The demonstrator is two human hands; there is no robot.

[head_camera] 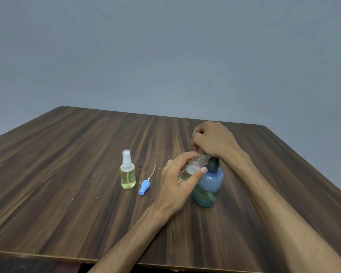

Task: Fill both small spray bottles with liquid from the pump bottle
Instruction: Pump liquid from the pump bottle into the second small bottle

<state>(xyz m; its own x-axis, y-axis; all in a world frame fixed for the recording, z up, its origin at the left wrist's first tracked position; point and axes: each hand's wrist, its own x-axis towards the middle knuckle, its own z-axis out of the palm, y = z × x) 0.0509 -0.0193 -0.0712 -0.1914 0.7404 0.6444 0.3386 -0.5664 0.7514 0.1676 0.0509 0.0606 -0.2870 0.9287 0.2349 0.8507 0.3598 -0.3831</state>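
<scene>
A blue pump bottle (208, 185) stands right of centre on the wooden table, holding a low layer of yellowish liquid. My right hand (213, 139) sits on top of it, fingers curled over the pump head, which is mostly hidden. My left hand (178, 181) holds an uncapped small clear spray bottle (195, 164) tilted against the pump bottle, its open threaded neck just under my right hand; some yellow liquid and foam are inside. A second small spray bottle (128, 175) with a white sprayer stands capped to the left, nearly full of yellow liquid.
A blue spray cap (144, 187) with its thin dip tube lies on the table (67, 174) between the capped bottle and my left hand. A plain grey wall stands behind the table. The table's near edge runs along the bottom.
</scene>
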